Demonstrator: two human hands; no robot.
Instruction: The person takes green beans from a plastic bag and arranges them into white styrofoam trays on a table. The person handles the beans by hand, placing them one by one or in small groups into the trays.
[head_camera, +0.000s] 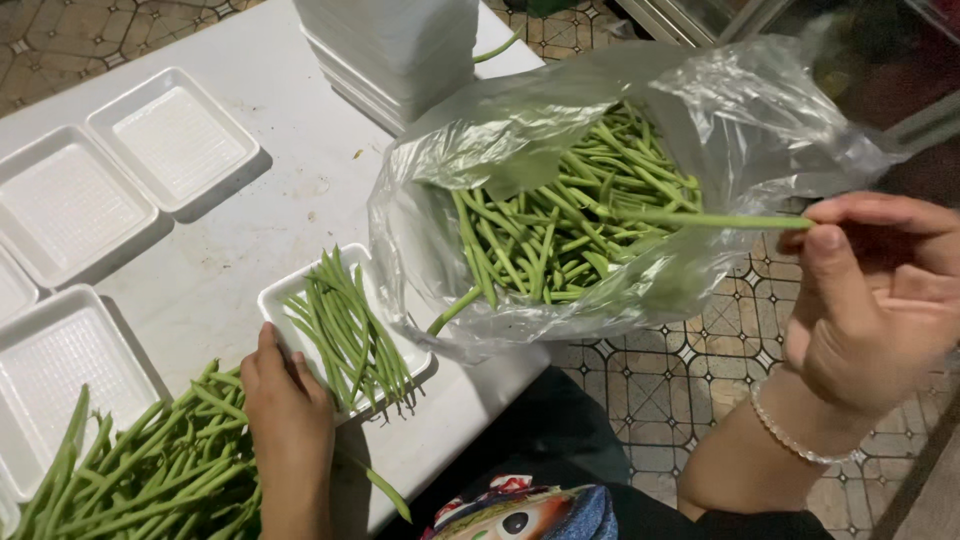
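Right hand (865, 300) pinches 1 green bean (700, 219); left hand (285, 405) touches tray (275, 300).

One view only, from a camera worn on the person's head, so no second view exists with which to share any part of the scene. It looks steeply down and slightly forward over the person's lap, close to the work. The white table (250, 180) fills the left and centre and runs diagonally from lower left to upper centre; tiled floor shows at lower right and along the top edge. The left hand (288, 415) enters from the bottom edge, the right hand (870, 300) from the right edge, both near the lens.
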